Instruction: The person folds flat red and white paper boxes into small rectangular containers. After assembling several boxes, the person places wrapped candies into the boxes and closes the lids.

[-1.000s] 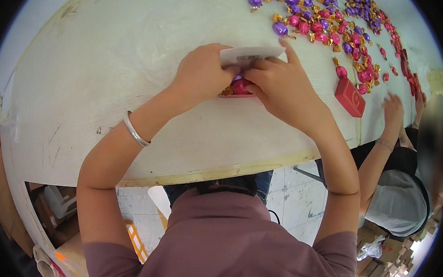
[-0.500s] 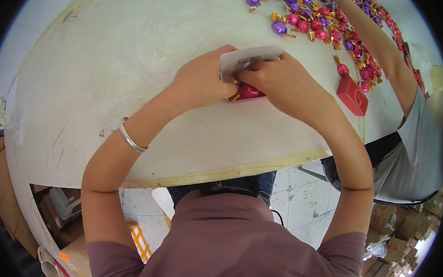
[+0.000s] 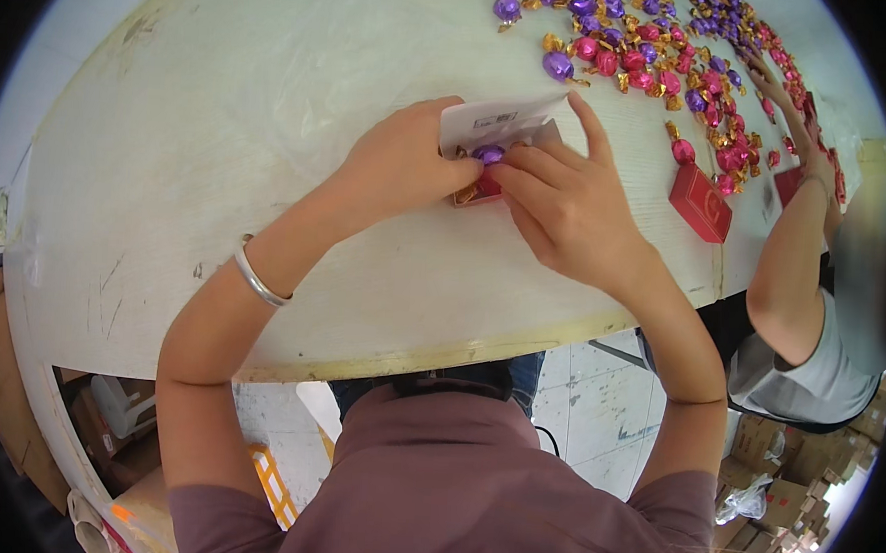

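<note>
A small box [image 3: 479, 202] stands on the table in front of me, its white inner flap [image 3: 486, 122] raised. Inside show a purple foil-wrapped candy [image 3: 488, 154] and part of a red one, with gold wrapper ends. My left hand [image 3: 401, 161] is closed around the left side of the box, thumb over its edge. My right hand [image 3: 570, 205] is at the right side. Its bent fingertips press on the candies in the opening, while the index finger points up beside the flap's corner. The box's right side is partly hidden by these fingers.
A closed red box [image 3: 701, 204] lies to the right. Loose purple and red wrapped candies [image 3: 635, 61] spread across the far right of the table [image 3: 291, 304]. At the right edge a co-worker's arm [image 3: 791, 280] reaches over candies and another red box [image 3: 786, 184].
My right hand has shifted slightly right and its index finger has lifted. The purple candy in the box now shows. The co-worker's arm has drawn back from the far candies toward the right.
</note>
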Demonstrator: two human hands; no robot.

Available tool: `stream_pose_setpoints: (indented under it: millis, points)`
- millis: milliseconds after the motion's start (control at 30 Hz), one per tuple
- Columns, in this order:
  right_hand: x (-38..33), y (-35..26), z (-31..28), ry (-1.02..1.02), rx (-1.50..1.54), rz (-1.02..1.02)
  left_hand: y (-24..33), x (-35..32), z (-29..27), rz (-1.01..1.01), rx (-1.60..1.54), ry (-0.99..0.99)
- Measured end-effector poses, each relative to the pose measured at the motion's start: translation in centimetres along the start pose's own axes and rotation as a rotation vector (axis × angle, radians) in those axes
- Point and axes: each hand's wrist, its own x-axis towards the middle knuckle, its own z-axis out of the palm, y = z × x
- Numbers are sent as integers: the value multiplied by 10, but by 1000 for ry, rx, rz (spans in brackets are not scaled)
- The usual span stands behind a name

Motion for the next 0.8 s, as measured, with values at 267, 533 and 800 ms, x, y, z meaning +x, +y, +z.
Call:
stream_pose_setpoints:
  millis: [267, 533, 800]
  points:
    - [-4, 9, -6, 124, 342, 211, -1, 3, 7, -65, -80, 32]
    - [-12, 3, -21, 137, 94, 1, 13, -21, -3, -140, -260, 52]
    - [-2, 9, -10, 236, 449, 160, -2, -32, 0, 208, -101, 224]
